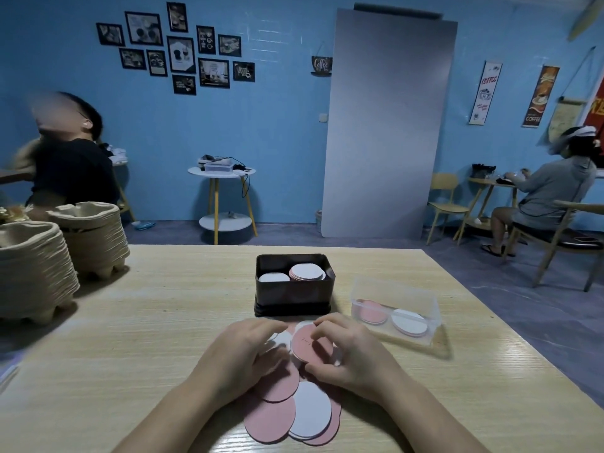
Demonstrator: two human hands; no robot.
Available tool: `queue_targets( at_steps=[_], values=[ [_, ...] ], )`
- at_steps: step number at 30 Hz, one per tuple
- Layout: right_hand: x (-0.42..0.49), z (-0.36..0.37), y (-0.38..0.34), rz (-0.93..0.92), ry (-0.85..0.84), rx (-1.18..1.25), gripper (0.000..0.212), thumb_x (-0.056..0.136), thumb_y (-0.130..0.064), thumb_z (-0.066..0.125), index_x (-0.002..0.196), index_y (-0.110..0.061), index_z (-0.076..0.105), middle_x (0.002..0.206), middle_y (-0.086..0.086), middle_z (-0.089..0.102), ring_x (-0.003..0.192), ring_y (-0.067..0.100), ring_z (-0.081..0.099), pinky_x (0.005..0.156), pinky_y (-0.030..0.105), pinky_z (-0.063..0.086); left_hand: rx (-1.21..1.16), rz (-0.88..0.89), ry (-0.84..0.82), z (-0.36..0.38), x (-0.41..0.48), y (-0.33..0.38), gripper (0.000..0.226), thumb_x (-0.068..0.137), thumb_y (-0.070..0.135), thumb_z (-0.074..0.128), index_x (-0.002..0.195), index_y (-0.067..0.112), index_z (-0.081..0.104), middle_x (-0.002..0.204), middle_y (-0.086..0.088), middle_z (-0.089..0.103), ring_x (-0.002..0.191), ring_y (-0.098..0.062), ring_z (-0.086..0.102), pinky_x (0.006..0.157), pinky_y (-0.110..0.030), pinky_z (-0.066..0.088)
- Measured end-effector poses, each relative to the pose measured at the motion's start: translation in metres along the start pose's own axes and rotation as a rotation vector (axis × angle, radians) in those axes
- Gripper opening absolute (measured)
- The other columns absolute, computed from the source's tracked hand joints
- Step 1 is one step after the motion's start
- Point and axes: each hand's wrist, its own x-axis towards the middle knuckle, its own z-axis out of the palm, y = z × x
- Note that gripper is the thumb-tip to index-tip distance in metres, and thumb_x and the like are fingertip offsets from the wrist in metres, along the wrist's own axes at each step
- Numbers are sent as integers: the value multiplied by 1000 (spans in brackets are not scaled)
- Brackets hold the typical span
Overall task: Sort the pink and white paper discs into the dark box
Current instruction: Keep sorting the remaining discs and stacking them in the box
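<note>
Pink paper is sitting between our two hands. Our right hand is pinching a pink disc by its rim, thumb on the near edge and curled fingers hooking over the far edge. It is holding the disc face up just in front of the dark box. Our left hand is lying beside it, on the left, with bent fingers resting on some white discs. That hand is blurring, so we are not able to tell whether it is gripping any of them.

The dark box is standing on the worktop with its open top facing up and its long axis running left to right across our view. Inside it, a white stack is lying at the left end. A taller stack with a pale top and pink edges is lying at the right end.

The loose discs, pink and white and overlapping, are trailing from the front of the box back toward us, so the long axis of the pile is pointing at the box.

To the right of the box, a clear plastic tub is lying slantwise, its left end farther from us. It is holding one pink pile and one white pile side by side. Well to the left of the box, two stacks of pulp trays are standing near the worktop's edge.
</note>
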Motion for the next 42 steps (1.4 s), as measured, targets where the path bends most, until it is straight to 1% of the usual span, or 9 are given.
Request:
queue_targets(
  at_steps=[7,13,16,19,25,28,31,35,42],
  values=[
    [13,4,2,36,-6,18,44,78,-56,71,112,-29,63,123,-15,54,114,5,52,96,27,46,66,-59,-110,-19,-13,-23,38,91,59,54,119,35,59,119,23,60,108,-4,55,92,-31,47],
    [10,20,1,53,-20,25,45,81,-66,65,109,-32,63,124,-18,53,117,2,49,96,25,45,74,-189,-149,-11,-16,-30,63,89,68,39,143,38,48,148,23,43,137,-3,37,113,-29,32],
    [8,22,2,54,-2,24,45,82,-70,64,106,-32,64,124,-18,55,118,4,50,96,26,45,74,-182,-157,-11,-15,-27,53,89,62,33,126,35,60,135,18,56,130,-8,47,107,-30,36],
    [6,23,2,55,12,24,47,82,-72,63,105,-32,64,124,-17,56,120,3,50,97,26,45,3,-216,-107,-12,-16,-26,39,90,55,40,111,35,66,125,22,61,124,-1,49,103,-29,39],
    [5,22,2,46,5,-1,45,82,-70,64,106,-31,63,127,-16,56,120,4,50,96,27,45,1,-220,-136,-12,-17,-31,12,86,50,51,92,40,51,91,22,58,110,-8,58,90,-37,46],
    [4,21,1,49,-3,-1,45,82,-68,64,108,-31,63,129,-16,55,121,4,49,97,27,45,17,-258,-108,-11,-17,-33,27,83,55,52,106,42,54,92,35,52,100,-5,52,92,-35,43],
    [4,22,1,52,-2,-8,43,82,-68,65,106,-32,62,130,-15,55,122,5,49,98,28,45,17,-293,-106,-12,-15,-31,43,81,57,50,121,41,54,105,29,59,104,-5,51,94,-34,41],
    [5,21,0,64,1,10,44,81,-68,64,102,-30,61,128,-15,56,124,4,48,99,28,44,-15,-307,-66,-14,-15,-31,30,84,51,51,112,42,52,97,25,60,94,-5,52,87,-35,45],
    [4,20,-2,76,-3,2,48,80,-72,62,102,-29,61,127,-16,56,121,6,50,97,28,45,2,-307,-159,-15,-11,-26,60,80,62,49,136,41,48,118,23,57,116,-5,48,102,-36,39]
  ],
)
